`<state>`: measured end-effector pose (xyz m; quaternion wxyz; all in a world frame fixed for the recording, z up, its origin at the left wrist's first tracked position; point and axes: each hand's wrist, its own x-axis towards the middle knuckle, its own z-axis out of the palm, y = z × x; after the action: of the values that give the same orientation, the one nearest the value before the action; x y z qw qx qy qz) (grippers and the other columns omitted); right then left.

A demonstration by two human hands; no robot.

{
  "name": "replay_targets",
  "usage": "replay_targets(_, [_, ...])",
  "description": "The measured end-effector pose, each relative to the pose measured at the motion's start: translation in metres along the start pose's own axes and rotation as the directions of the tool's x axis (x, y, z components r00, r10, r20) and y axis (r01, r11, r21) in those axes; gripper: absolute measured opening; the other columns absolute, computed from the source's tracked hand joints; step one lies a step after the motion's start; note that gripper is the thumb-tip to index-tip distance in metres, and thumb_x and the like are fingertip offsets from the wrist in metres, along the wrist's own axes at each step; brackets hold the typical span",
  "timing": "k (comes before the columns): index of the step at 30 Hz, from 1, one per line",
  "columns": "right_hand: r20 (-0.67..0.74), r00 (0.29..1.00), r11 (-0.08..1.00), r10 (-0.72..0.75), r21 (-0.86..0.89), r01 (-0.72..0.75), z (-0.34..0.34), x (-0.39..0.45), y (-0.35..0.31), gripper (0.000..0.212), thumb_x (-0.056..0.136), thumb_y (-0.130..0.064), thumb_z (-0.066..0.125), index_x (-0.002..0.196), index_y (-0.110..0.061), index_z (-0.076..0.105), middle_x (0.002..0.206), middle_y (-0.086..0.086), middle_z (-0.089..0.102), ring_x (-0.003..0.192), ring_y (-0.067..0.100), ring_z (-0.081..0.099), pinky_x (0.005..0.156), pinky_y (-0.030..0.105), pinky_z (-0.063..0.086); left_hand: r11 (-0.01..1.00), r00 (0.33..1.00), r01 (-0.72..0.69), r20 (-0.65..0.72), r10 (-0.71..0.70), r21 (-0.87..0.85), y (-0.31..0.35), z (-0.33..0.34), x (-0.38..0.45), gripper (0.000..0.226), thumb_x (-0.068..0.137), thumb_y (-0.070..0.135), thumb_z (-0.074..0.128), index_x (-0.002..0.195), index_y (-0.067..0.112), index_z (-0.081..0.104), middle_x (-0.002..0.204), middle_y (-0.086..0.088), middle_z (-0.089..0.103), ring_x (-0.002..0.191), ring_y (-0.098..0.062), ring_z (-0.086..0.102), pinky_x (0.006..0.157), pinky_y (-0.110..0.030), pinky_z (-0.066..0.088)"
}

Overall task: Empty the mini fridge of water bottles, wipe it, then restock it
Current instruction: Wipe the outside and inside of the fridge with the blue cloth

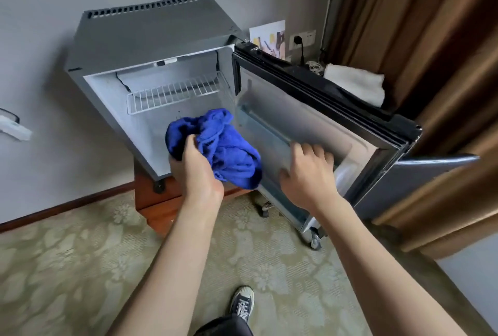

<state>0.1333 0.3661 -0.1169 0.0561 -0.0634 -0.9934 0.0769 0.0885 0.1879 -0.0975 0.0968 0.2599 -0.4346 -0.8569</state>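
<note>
A grey mini fridge [151,31] stands against the wall on a low wooden stand, its door [318,109] swung wide to the right. Inside I see a white wire shelf [172,94] and bare white walls; no water bottles show anywhere. My left hand [194,165] grips a bunched blue cloth [226,149] in front of the fridge opening. My right hand [307,171] rests with curled fingers on the door's inner shelf rail [269,130].
A folded white towel [355,83] lies behind the door top, by a wall socket [301,37] with a plug. Brown curtains [431,39] hang at right. Patterned carpet [80,268] covers the floor; my shoe [241,302] is below.
</note>
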Motion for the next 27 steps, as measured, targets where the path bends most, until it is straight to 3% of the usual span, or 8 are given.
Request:
replay_targets(3, [0.025, 1.000, 0.998, -0.006, -0.061, 0.008, 0.001, -0.001, -0.002, 0.069, 0.085, -0.036, 0.058, 0.145, -0.007, 0.039, 0.133, 0.015, 0.055, 0.122, 0.036, 0.044, 0.099, 0.046, 0.032, 0.999, 0.999, 0.035, -0.033, -0.035, 0.011, -0.010, -0.019, 0.019, 0.007, 0.086, 0.014, 0.056, 0.092, 0.010, 0.057, 0.094, -0.012, 0.058, 0.088, -0.028, 0.057, 0.076, -0.041, 0.049])
replay_targets(6, [0.070, 0.998, 0.999, 0.005, -0.033, -0.002, -0.006, -0.001, -0.004, 0.068, 0.084, -0.028, 0.057, 0.145, -0.006, 0.038, 0.135, 0.017, 0.052, 0.124, 0.038, 0.041, 0.100, 0.047, 0.032, 0.998, 0.992, 0.062, -0.112, -0.064, -0.018, -0.035, -0.014, 0.036, 0.019, 0.086, 0.011, 0.058, 0.103, 0.003, 0.064, 0.099, -0.017, 0.067, 0.091, -0.032, 0.066, 0.085, -0.045, 0.055])
replay_targets(9, [0.086, 0.995, 0.999, 0.044, 0.019, -0.046, -0.017, -0.005, -0.006, 0.060, 0.087, -0.021, 0.056, 0.144, -0.008, 0.042, 0.141, 0.018, 0.044, 0.127, 0.039, 0.034, 0.104, 0.046, 0.032, 0.988, 0.982, 0.149, -0.106, -0.153, -0.043, -0.059, 0.012, 0.055, 0.030, 0.083, 0.013, 0.062, 0.111, 0.001, 0.068, 0.096, -0.013, 0.071, 0.087, -0.030, 0.069, 0.080, -0.041, 0.056])
replay_targets(14, [-0.286, 0.957, 0.986, -0.057, -0.168, 0.009, -0.041, -0.018, 0.012, 0.040, 0.075, -0.024, 0.074, 0.109, -0.002, 0.070, 0.133, 0.015, 0.056, 0.129, 0.036, 0.036, 0.101, 0.048, 0.033, 0.950, 0.955, 0.289, -0.028, -0.294, -0.121, -0.097, 0.050, 0.076, 0.040, 0.091, 0.030, 0.064, 0.129, 0.016, 0.062, 0.114, -0.007, 0.072, 0.101, -0.028, 0.070, 0.091, -0.045, 0.057])
replay_targets(17, [-0.266, 0.955, 0.962, -0.131, -0.269, 0.057, -0.041, -0.023, 0.029, 0.028, 0.074, -0.020, 0.074, 0.096, -0.002, 0.072, 0.135, 0.010, 0.058, 0.137, 0.032, 0.035, 0.105, 0.043, 0.028, 0.917, 0.945, 0.327, 0.063, -0.322, -0.228, -0.113, 0.052, 0.067, 0.040, 0.094, 0.036, 0.060, 0.131, 0.021, 0.062, 0.123, -0.006, 0.069, 0.102, -0.024, 0.069, 0.082, -0.037, 0.059])
replay_targets(20, [-0.194, 0.969, 0.938, -0.151, -0.338, 0.079, -0.025, -0.029, 0.037, 0.036, 0.075, -0.018, 0.073, 0.107, 0.000, 0.071, 0.125, 0.010, 0.063, 0.145, 0.032, 0.025, 0.119, 0.045, 0.016, 0.861, 0.897, 0.440, 0.176, -0.406, -0.254, -0.130, 0.050, 0.055, 0.042, 0.095, 0.045, 0.056, 0.130, 0.023, 0.063, 0.127, -0.007, 0.069, 0.113, -0.030, 0.066, 0.093, -0.045, 0.056])
replay_targets(23, [-0.243, 0.955, 0.961, -0.170, -0.257, 0.105, -0.017, -0.030, 0.046, 0.035, 0.075, -0.013, 0.073, 0.108, -0.001, 0.071, 0.115, 0.009, 0.067, 0.148, 0.032, 0.025, 0.123, 0.038, 0.006, 0.814, 0.821, 0.546, 0.319, -0.474, -0.195, -0.143, 0.042, 0.038, 0.045, 0.093, 0.055, 0.053, 0.124, 0.028, 0.070, 0.121, -0.005, 0.072, 0.111, -0.029, 0.068, 0.087, -0.044, 0.058])
replay_targets(27, [-0.270, 0.946, 0.976, -0.181, -0.168, 0.139, -0.006, -0.040, 0.054, 0.048, 0.076, -0.006, 0.072, 0.123, 0.000, 0.064, 0.127, 0.010, 0.064, 0.143, 0.033, 0.036, 0.122, 0.034, 0.010, 0.753, 0.717, 0.647, 0.433, -0.547, -0.119, -0.158, 0.029, 0.011, 0.049, 0.099, 0.057, 0.046, 0.128, 0.023, 0.067, 0.127, -0.007, 0.069, 0.111, -0.027, 0.069, 0.089, -0.041, 0.057])
